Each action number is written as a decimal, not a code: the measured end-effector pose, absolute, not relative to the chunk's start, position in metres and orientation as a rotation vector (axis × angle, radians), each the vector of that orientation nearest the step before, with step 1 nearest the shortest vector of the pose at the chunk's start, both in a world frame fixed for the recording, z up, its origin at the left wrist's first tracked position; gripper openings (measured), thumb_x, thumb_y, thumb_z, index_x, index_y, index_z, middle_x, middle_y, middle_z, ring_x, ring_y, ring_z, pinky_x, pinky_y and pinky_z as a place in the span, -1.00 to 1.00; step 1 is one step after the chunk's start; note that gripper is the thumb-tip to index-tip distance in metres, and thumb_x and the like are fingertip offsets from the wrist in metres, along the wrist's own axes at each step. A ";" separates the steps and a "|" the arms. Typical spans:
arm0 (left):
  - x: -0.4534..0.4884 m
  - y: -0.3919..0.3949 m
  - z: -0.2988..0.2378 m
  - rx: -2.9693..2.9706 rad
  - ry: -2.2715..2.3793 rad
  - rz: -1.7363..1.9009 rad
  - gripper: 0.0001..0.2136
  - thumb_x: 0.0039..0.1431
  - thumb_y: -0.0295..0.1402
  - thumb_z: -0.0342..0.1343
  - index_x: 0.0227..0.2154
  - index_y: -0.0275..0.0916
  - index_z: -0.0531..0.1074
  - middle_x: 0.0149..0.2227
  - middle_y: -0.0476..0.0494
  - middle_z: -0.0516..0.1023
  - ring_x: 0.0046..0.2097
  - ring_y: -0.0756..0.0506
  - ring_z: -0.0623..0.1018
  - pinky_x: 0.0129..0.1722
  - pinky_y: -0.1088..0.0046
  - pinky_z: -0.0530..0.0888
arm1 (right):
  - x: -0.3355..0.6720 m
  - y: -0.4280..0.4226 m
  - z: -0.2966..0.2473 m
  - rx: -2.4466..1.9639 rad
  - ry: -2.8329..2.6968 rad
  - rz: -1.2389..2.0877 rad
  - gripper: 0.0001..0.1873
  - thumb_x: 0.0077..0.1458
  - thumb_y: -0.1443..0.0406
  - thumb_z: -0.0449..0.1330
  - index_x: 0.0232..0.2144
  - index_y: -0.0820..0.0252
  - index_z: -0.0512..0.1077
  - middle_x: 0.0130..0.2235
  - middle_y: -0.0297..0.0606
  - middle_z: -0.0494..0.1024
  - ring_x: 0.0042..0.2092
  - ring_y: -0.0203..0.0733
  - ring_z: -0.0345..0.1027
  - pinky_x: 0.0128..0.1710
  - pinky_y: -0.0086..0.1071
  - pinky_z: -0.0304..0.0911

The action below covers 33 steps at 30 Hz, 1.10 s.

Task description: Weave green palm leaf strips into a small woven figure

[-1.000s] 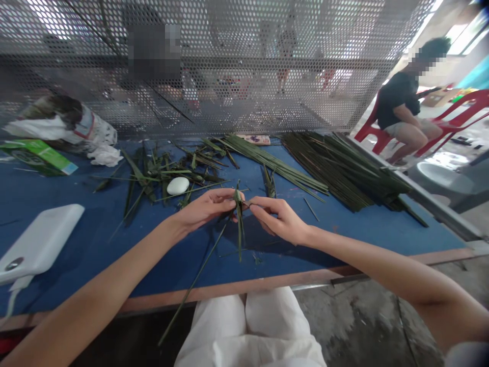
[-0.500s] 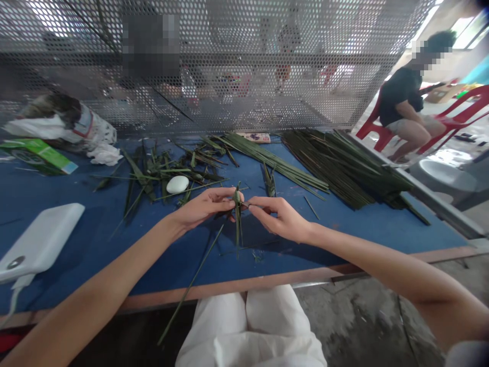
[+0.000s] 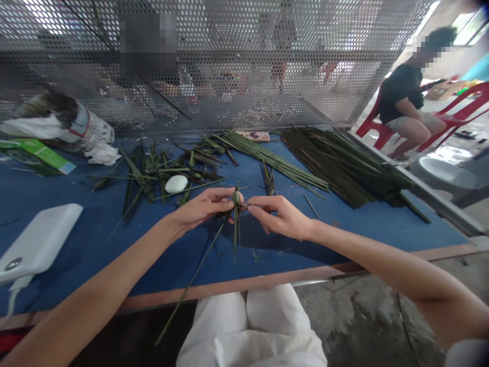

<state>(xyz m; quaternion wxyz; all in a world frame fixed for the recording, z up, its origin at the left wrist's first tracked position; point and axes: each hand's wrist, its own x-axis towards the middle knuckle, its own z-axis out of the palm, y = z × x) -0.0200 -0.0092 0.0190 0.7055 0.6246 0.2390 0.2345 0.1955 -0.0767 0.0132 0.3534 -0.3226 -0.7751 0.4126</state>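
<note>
Above the front middle of the blue table, my left hand (image 3: 206, 206) is closed on a small folded piece of green palm leaf (image 3: 236, 199). Narrow leaf ends hang down from this piece, and one long strip (image 3: 191, 283) slants past the table's front edge. Right beside it, my right hand (image 3: 280, 216) pinches something thin and dark at the piece's right side, seemingly a leaf strip end; the fingers partly hide it. Behind my hands lie a pale egg-shaped object (image 3: 176, 184) and another folded leaf piece (image 3: 269, 179).
Loose leaf scraps (image 3: 153, 171) cover the back left, and long leaf bundles (image 3: 328, 168) the back right. On the left are a white power bank (image 3: 42, 239) with a cable, a green box (image 3: 36, 157) and a plastic bag (image 3: 86, 125). A perforated metal screen (image 3: 229, 92) stands behind; a person (image 3: 405, 97) sits at right.
Both hands keep nearly the same pose around the leaf piece. Its hanging ends have shifted slightly to the left, and the whole view has moved a little.
</note>
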 end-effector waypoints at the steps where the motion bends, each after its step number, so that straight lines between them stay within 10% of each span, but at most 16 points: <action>1: -0.020 -0.009 0.019 1.384 0.532 0.517 -0.78 0.01 -0.26 0.32 -0.33 -0.30 0.54 -0.30 -0.19 0.52 -0.34 -0.04 0.51 -0.43 0.52 0.48 | 0.196 -0.076 0.013 -0.825 -2.005 1.078 -0.70 0.32 0.20 -0.04 -0.32 0.25 0.38 -0.53 -0.42 0.27 -0.57 -0.41 0.24 -0.53 -0.51 0.16; 33: -0.020 -0.011 0.019 1.361 0.514 0.445 -0.79 0.03 -0.27 0.30 -0.36 -0.32 0.51 -0.33 -0.15 0.47 -0.36 -0.03 0.50 -0.43 0.52 0.49 | 0.198 -0.078 0.023 -0.779 -2.053 1.166 -0.72 0.33 0.27 -0.03 -0.29 0.29 0.43 -0.55 -0.41 0.37 -0.54 -0.39 0.33 -0.50 -0.50 0.17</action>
